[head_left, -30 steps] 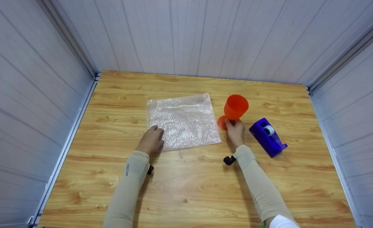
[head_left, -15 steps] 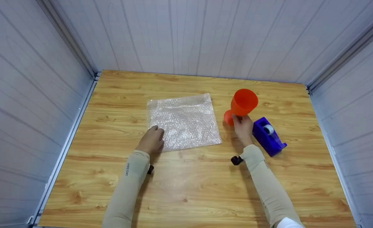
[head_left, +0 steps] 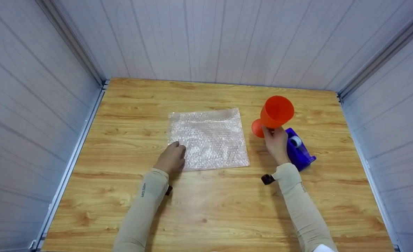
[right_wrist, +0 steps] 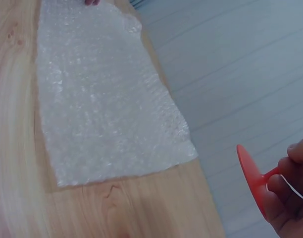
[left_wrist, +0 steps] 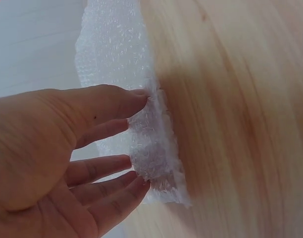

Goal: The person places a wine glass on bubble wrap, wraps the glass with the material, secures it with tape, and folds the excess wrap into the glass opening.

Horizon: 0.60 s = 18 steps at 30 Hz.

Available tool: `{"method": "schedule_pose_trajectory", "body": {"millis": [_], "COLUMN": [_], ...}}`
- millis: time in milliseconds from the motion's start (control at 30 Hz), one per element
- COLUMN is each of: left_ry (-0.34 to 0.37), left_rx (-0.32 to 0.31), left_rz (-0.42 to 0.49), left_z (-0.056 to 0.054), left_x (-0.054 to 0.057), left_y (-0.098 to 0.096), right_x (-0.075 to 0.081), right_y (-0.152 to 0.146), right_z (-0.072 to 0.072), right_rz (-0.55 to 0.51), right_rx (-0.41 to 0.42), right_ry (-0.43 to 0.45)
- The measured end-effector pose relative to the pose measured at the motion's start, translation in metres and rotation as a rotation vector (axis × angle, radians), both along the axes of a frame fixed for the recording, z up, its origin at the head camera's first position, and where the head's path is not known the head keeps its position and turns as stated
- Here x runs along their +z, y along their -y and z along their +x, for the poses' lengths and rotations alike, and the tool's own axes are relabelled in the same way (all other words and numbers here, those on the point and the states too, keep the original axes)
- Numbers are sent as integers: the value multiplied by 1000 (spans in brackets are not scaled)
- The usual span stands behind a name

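An orange-red plastic goblet (head_left: 277, 111) tilts in my right hand (head_left: 276, 143), whose thumb and fingers pinch its stem, bowl facing up and right. In the right wrist view only the goblet's round foot (right_wrist: 251, 178) and part of the stem show. A square sheet of bubble wrap (head_left: 210, 140) lies flat on the table. My left hand (head_left: 171, 157) rests at the sheet's near left corner. In the left wrist view, its thumb and fairly straight fingers (left_wrist: 99, 168) are spread apart, their tips touching the bubble wrap along its edge.
A blue tape dispenser (head_left: 299, 154) with a white roll stands right of my right hand, which partly covers it. The wood-grain table (head_left: 206, 206) is bounded by pale panel walls (head_left: 206, 42) at the back and both sides.
My right hand has lifted the goblet and carried it right and slightly back, overlapping the tape dispenser in view. The bubble wrap and left hand have shifted slightly right and toward me.
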State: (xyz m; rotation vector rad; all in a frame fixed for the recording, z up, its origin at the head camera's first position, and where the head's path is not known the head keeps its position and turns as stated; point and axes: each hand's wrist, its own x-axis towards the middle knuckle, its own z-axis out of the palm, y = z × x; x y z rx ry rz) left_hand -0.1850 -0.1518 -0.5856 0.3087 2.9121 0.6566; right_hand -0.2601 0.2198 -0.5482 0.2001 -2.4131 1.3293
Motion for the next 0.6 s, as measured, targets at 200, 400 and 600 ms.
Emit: {"method": "schedule_pose_trajectory", "body": {"millis": [200,400,600], "left_ry": [-2,-10,-26], "left_rx": [5,19,45], "left_rz": [-5,1,8], "left_z": [-1,0,4], "left_x": [0,-2,-5], "left_y": [2,1,-1], "right_x": [5,11,13], "right_y": [10,22,32], "right_z": [-9,-18,-28], "right_rz": [5,-9,8], "right_rx": [35,77,93], "right_ry": [-2,-19,-24]}}
